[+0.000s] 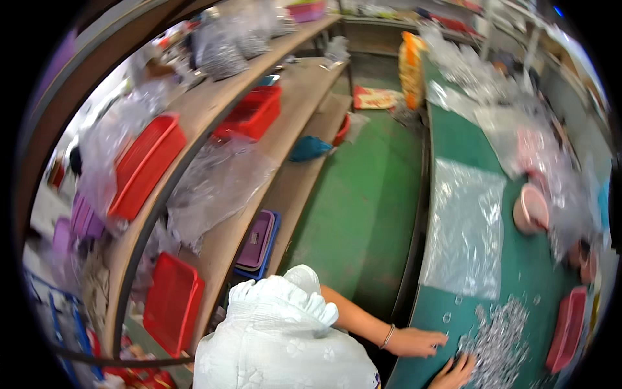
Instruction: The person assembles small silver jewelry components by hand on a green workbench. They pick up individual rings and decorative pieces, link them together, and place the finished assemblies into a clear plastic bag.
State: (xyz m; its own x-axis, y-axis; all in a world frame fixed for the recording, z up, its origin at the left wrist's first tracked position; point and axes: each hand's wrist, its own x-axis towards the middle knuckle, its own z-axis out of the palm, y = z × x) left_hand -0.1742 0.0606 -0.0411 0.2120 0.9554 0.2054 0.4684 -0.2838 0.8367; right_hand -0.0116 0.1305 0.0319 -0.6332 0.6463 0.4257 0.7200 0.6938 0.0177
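At the lower right, my left hand (pixel 418 341) reaches over the green tabletop, a bracelet on its wrist. Its fingers are closed together near the tabletop; whatever they may hold is too small to make out. Just nearer, my right hand (pixel 455 374) touches the left edge of a pile of small shiny ring-like pieces (pixel 505 340). The fingers of that hand are bent and somewhat apart, with nothing plainly held in them. A few loose rings (pixel 447 318) lie between the pile and a flat clear plastic bag (pixel 463 227).
On the table's right side stand a pink cup (pixel 531 209) and a pink tray (pixel 567 329). Plastic bags (pixel 466 71) crowd its far end. To my left, wooden shelves (pixel 227 259) carry red baskets (pixel 148 167) and plastic film. A green floor aisle (pixel 369 194) runs between.
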